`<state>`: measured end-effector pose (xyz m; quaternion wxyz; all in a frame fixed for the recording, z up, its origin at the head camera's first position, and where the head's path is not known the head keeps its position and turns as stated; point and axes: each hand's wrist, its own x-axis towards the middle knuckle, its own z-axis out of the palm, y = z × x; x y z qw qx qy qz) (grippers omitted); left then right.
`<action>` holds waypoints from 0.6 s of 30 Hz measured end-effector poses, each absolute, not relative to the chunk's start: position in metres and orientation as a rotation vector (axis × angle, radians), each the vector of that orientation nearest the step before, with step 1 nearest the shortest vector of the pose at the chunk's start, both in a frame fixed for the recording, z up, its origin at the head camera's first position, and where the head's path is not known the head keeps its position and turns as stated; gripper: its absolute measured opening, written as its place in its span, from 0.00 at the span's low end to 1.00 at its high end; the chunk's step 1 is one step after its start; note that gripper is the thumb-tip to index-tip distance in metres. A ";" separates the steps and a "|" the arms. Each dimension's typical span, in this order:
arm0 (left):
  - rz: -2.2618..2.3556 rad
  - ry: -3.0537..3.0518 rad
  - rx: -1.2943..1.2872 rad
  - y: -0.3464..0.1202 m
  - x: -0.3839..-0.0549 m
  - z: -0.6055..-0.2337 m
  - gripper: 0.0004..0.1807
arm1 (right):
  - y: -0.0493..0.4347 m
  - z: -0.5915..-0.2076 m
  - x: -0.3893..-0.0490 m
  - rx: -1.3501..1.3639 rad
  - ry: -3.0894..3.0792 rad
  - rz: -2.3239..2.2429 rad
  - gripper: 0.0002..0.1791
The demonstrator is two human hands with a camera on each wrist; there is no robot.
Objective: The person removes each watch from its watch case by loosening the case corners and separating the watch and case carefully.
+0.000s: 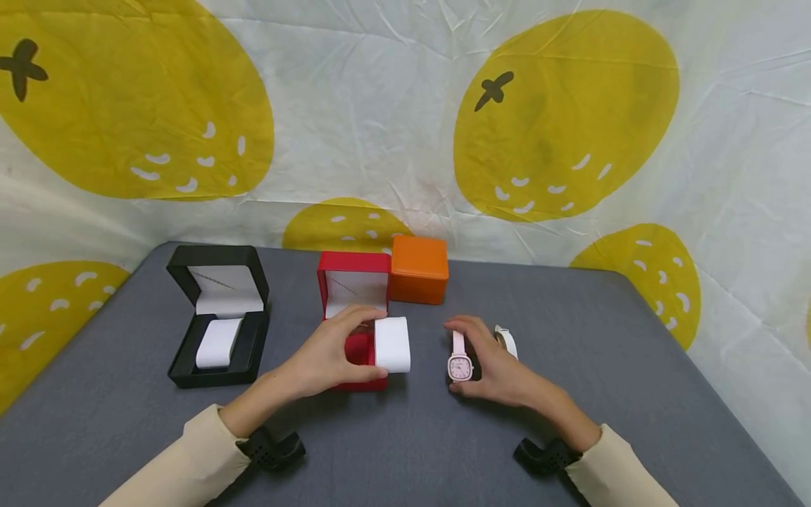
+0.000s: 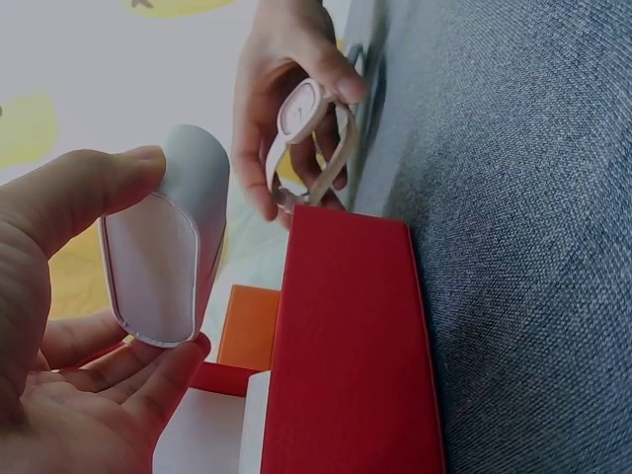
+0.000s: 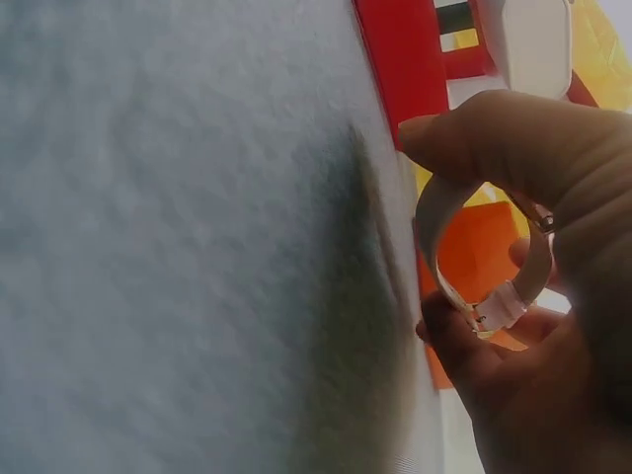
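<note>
My left hand [image 1: 323, 355] pinches a white watch cushion [image 1: 393, 345] between thumb and fingers. The cushion is over the right side of an opened red watch box [image 1: 355, 261], whose red inside partly shows behind the hand. To the right, my right hand [image 1: 503, 373] grips a pink wristwatch [image 1: 460, 367] by its strap, its face turned up toward the head camera. Seen from the right wrist, the pink strap [image 3: 434, 232] forms a closed loop between thumb and fingers. A white wristwatch [image 1: 509, 343] lies just beyond the right hand, partly hidden by it.
On the left stands an opened black watch box [image 1: 180, 373] with a white cushion [image 1: 218, 343] inside. An orange box [image 1: 419, 271], closed, sits behind and right of the red one. A patterned cloth [image 1: 355, 105] hangs along the grey table's [image 1: 443, 451] back edge.
</note>
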<state>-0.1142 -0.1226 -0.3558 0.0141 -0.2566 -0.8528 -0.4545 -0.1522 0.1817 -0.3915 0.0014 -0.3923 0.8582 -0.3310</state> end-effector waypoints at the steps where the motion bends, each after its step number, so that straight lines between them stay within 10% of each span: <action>1: -1.414 -2.655 -0.799 -0.123 -0.114 -0.356 0.38 | 0.183 -0.390 -0.153 -1.229 2.696 -1.033 0.48; 18: -1.441 -2.637 -0.812 -0.124 -0.115 -0.360 0.38 | 0.220 -0.367 -0.163 -1.203 2.592 -1.256 0.47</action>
